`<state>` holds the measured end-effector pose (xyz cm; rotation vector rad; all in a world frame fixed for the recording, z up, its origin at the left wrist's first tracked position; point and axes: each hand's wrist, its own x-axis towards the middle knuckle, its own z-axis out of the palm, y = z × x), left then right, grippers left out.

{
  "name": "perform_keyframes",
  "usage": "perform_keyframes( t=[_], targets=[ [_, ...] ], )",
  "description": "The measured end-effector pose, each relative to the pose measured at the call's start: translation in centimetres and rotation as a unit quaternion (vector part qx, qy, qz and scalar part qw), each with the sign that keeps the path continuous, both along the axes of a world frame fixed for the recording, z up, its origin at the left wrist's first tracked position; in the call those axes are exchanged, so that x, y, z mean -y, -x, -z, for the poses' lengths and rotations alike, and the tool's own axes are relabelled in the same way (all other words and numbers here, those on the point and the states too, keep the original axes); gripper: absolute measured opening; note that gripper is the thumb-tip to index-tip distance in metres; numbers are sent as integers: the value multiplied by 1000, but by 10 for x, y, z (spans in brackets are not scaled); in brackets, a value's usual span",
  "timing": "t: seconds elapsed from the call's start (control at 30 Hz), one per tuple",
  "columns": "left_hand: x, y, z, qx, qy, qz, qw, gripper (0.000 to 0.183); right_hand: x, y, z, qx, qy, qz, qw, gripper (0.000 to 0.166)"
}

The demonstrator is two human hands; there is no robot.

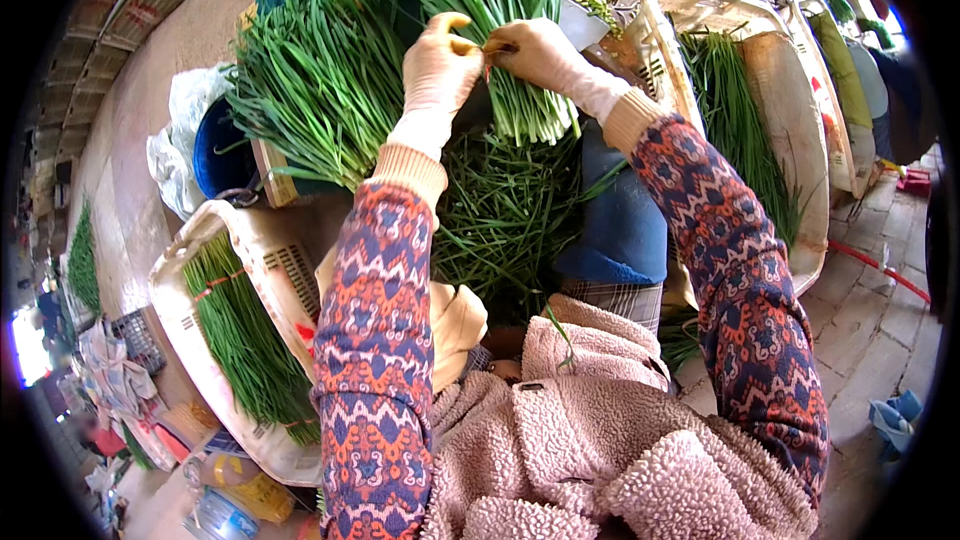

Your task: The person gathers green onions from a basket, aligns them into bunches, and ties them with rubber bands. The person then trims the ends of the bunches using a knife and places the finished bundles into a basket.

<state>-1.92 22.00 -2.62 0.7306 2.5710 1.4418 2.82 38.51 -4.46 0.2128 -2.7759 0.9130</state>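
Both hands wear pale, stained gloves and meet at the top centre over a bundle of green garlic chives [525, 101], white cut ends towards me. My left hand [444, 64] has its fingertips at the bundle's left side, with a bit of red tie just below. My right hand [534, 52] lies on the bundle, thumb and finger pinched together near the tie; what exactly they pinch is too small to tell. A large loose heap of chives [319, 82] lies left of my left hand. Loose leaf trimmings [510, 217] are piled below the bundle.
White plastic crates with chives stand at left [247, 270] and right [814, 165]. A blue bucket [221, 150] and clear plastic bag [187, 112] are at the left. Bottles [225, 514] stand at lower left. A red strap [877, 266] crosses the floor; another person [892, 90] is at far right.
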Motion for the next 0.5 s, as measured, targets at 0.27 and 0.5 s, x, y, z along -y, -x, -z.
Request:
perform_keyframes(
  t=[0.27, 0.5],
  targets=[
    [-15, -37, 56, 384, -267, 14, 884, 109, 6, -28, 22, -11, 540, 150, 828, 22],
    [-25, -41, 56, 416, -287, 38, 862, 79, 2, -46, 33, -45, 567, 155, 808, 20]
  ],
)
